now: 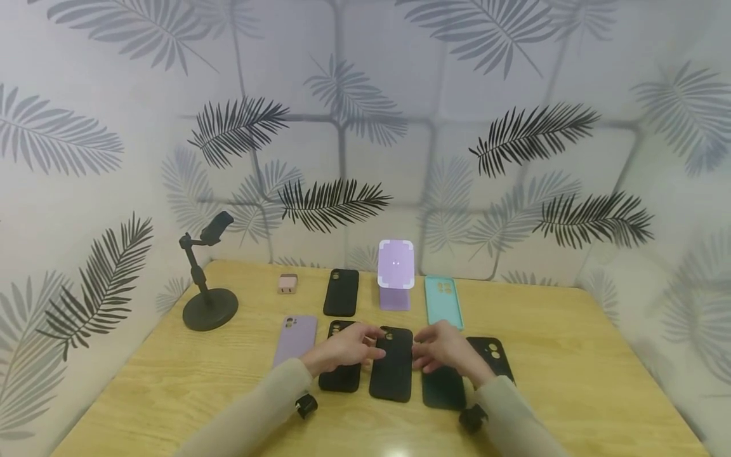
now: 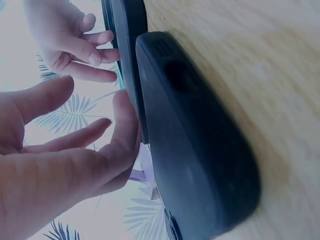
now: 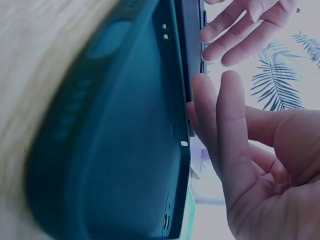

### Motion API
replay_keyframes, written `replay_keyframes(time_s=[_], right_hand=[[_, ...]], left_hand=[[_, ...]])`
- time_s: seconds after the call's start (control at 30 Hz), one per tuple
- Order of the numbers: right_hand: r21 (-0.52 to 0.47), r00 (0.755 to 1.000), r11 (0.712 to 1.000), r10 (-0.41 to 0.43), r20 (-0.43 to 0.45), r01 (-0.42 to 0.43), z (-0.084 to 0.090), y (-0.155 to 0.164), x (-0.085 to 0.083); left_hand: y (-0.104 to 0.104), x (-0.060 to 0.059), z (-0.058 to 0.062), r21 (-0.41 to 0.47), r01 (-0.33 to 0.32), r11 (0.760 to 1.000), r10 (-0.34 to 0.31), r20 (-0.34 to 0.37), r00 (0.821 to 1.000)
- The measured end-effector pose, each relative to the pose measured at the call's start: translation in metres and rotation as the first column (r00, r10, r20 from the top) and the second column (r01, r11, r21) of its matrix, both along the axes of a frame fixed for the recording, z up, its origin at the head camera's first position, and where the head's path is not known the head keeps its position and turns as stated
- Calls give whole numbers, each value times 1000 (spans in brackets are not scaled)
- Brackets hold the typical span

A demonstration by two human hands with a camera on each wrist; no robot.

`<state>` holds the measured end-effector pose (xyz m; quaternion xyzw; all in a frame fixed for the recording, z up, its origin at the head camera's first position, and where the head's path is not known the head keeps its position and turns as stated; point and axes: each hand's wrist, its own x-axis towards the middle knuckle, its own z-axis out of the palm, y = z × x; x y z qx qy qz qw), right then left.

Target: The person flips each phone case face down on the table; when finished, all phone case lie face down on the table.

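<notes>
A wooden table [image 1: 571, 355] carries two rows of phone cases, and both hands work at the near row. The middle black case [image 1: 391, 368] lies flat between the hands, its long axis running straight away from the person, camera cutout at the far end. The left hand [image 1: 345, 346] comes at it from its left side, the right hand [image 1: 442, 348] from its right, so the case sits in the gap between the two sets of fingertips, toward its far half. Both hands look about equally near; neither is clearly closer.

To the outside of the left hand lies another black case [image 1: 339, 374], partly under that wrist, and beyond it a lilac case [image 1: 295, 339]. Under the right hand lies a dark green case [image 1: 443, 387], with one more black case [image 1: 491, 355] further out.

The left hand's fingers [image 2: 117, 145] are extended and only loosely bent, with the tips at or just beside the middle case's edge; I cannot tell whether they press on it. In the right wrist view the fingers [image 3: 215, 120] are likewise nearly straight, lying along the edge of a dark case just past the green case. Neither hand has closed round anything; the case rests on the table, ungripped.

Beyond the fingertips, the far row holds a black case [image 1: 341, 292], a purple stand [image 1: 395, 274] and a teal case [image 1: 442, 301].
</notes>
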<state>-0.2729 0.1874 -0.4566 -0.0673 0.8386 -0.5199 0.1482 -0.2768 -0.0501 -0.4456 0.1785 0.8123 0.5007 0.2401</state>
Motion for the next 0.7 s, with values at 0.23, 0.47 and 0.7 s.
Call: replay_keyframes(time_s=[0.23, 0.47, 0.7], right_hand=[[-24, 997, 997, 67, -36, -68, 5, 21, -2], [-1, 996, 999, 47, -73, -47, 9, 48, 6], [31, 994, 999, 24, -110, -21, 7, 70, 24]], left_hand=[[10, 1, 3, 53, -37, 998, 41, -84, 996], [27, 10, 2, 102, -20, 995, 28, -84, 996], [46, 19, -2, 123, 49, 991, -43, -53, 998]])
